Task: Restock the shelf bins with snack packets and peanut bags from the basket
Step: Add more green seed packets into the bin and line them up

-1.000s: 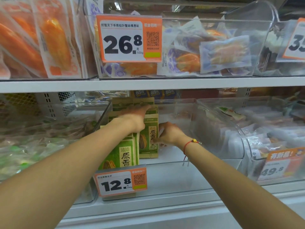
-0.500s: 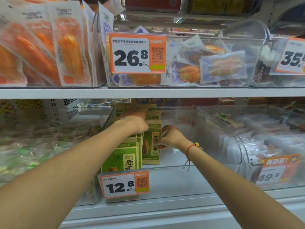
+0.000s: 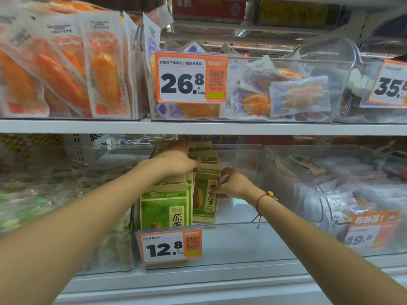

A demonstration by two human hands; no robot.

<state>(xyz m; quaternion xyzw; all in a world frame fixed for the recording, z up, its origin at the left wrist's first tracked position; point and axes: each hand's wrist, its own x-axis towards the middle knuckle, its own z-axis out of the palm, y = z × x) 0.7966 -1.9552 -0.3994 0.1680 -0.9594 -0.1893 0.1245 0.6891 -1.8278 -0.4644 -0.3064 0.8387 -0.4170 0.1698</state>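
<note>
Both hands inside clear bin (image 3: 253, 243): left hand (image 3: 176, 161) presses bag tops, fingers flat; right hand (image 3: 233, 183) pinches green bag (image 3: 206, 194).

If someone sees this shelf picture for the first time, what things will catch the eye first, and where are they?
First come the two bare arms reaching into the clear bin on the lower shelf: the left hand rests on top of the upright green bags, and the right hand pinches the edge of one green bag. Next are the orange price tags, 26.8 on the upper bin and 12.8 below.
</note>
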